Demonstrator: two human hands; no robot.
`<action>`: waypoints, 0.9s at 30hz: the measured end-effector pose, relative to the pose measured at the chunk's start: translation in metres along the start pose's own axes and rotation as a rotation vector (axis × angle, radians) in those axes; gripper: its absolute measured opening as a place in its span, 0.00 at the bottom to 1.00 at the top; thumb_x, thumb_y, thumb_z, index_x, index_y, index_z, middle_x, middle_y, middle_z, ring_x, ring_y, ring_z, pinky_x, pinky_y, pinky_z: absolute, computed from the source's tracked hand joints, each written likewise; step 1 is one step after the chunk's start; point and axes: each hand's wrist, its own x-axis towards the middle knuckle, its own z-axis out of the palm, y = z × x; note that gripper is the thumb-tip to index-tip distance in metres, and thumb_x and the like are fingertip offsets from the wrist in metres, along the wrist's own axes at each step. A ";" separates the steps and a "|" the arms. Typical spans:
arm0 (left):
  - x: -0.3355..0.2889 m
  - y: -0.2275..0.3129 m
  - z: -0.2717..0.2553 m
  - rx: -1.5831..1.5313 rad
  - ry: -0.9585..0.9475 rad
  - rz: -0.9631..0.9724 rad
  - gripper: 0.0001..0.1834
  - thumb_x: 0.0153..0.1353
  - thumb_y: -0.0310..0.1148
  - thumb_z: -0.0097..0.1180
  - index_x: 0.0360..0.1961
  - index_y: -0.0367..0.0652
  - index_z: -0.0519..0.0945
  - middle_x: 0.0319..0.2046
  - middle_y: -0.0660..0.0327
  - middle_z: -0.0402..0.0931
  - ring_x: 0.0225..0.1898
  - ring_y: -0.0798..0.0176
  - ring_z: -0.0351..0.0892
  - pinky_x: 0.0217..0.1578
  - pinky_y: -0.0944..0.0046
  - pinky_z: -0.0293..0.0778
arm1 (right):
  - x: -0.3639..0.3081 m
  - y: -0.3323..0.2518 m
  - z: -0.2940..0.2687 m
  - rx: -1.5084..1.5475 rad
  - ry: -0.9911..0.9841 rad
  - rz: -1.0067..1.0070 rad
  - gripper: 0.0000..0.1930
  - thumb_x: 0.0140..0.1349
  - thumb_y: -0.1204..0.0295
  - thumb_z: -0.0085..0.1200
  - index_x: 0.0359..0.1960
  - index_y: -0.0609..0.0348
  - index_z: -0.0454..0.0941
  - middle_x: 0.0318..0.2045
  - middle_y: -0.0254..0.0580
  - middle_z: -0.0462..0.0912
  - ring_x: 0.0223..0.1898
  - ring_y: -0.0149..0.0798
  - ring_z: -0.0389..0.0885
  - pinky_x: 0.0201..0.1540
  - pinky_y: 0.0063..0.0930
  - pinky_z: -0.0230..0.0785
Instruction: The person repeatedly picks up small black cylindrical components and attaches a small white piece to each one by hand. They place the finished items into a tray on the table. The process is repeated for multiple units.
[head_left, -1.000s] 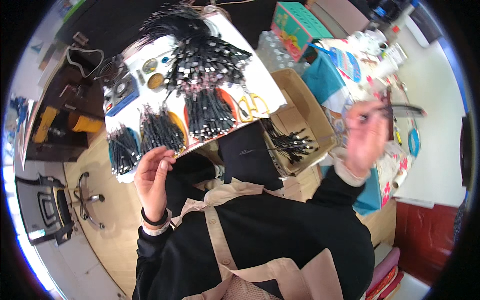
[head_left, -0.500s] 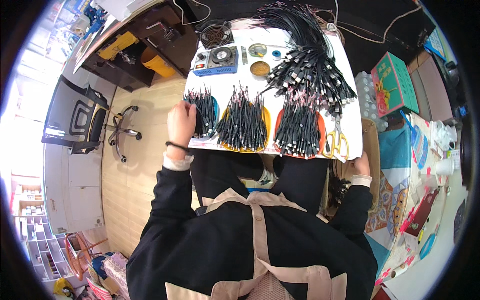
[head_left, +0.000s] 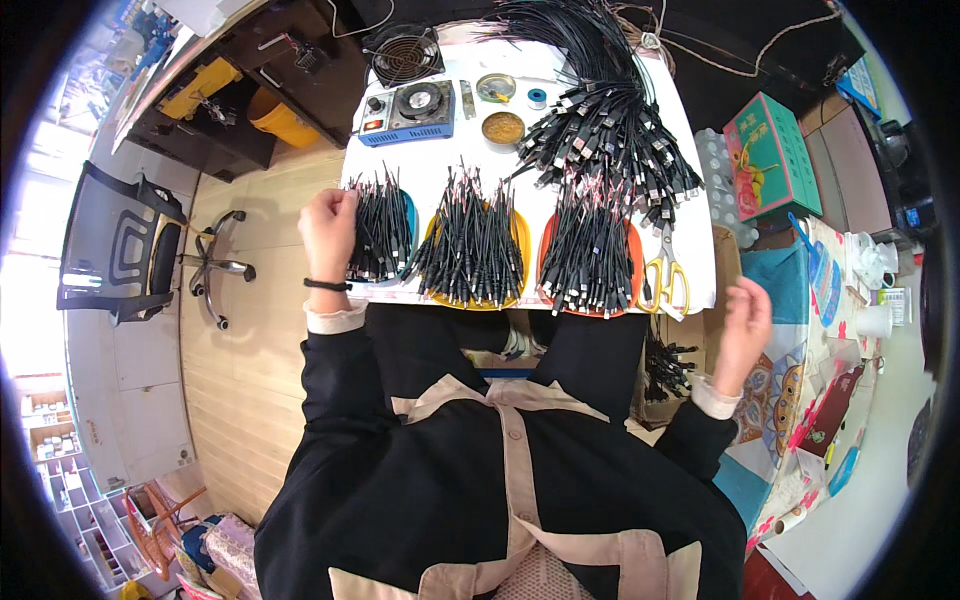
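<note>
My left hand (head_left: 328, 235) is at the table's left edge, fingers curled, beside a bundle of short black cables (head_left: 380, 232) on a blue tray (head_left: 410, 215). Whether those fingers hold anything is hidden. My right hand (head_left: 745, 325) hangs in the air off the table's right corner, fingers loosely apart and holding nothing. More cables with pinkish wire ends (head_left: 472, 245) lie on a yellow tray (head_left: 522, 245). Another bundle (head_left: 588, 250) fills an orange tray (head_left: 637, 262). Yellow-handled scissors (head_left: 665, 285) lie at the right front, below a big heap of USB cables (head_left: 615, 135).
Across the back of the white table (head_left: 480, 160) stand a blue soldering device (head_left: 408, 115), a small fan (head_left: 405, 60), a round tin (head_left: 502, 128) and a solder spool (head_left: 537, 97). A cardboard box with cables (head_left: 668, 365) sits below right. An office chair (head_left: 125, 245) stands left.
My right hand has left the table's right corner and moved outward, its fingers loosening. My left hand stays beside the left bundle. The whole view has shifted slightly.
</note>
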 end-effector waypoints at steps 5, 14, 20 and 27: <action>-0.020 0.030 -0.031 -0.599 -0.010 0.007 0.07 0.65 0.29 0.57 0.34 0.34 0.80 0.24 0.70 0.74 0.27 0.79 0.68 0.30 0.76 0.64 | -0.056 -0.102 0.108 0.030 -0.602 -0.176 0.07 0.67 0.71 0.54 0.40 0.61 0.81 0.25 0.33 0.80 0.27 0.24 0.75 0.31 0.20 0.67; -0.089 0.069 -0.046 -1.352 -0.523 -0.288 0.06 0.71 0.24 0.41 0.41 0.40 0.72 0.27 0.61 0.74 0.17 0.77 0.58 0.18 0.77 0.54 | -0.073 -0.118 0.219 -0.748 -0.780 -0.668 0.12 0.57 0.65 0.59 0.24 0.62 0.77 0.21 0.50 0.80 0.26 0.54 0.82 0.28 0.45 0.75; -0.110 0.070 -0.032 -1.378 -0.629 -0.433 0.08 0.74 0.33 0.43 0.41 0.43 0.72 0.18 0.65 0.70 0.14 0.78 0.54 0.15 0.78 0.49 | -0.068 -0.109 0.223 -0.624 -0.750 -0.696 0.12 0.54 0.66 0.61 0.23 0.62 0.77 0.21 0.50 0.80 0.27 0.53 0.83 0.29 0.45 0.75; -0.121 0.080 -0.022 -1.442 -0.615 -0.401 0.09 0.74 0.33 0.41 0.40 0.41 0.72 0.21 0.58 0.76 0.13 0.77 0.55 0.15 0.76 0.51 | -0.063 -0.130 0.185 -0.274 -1.046 -0.133 0.12 0.62 0.67 0.59 0.28 0.66 0.77 0.18 0.36 0.78 0.20 0.27 0.76 0.23 0.24 0.66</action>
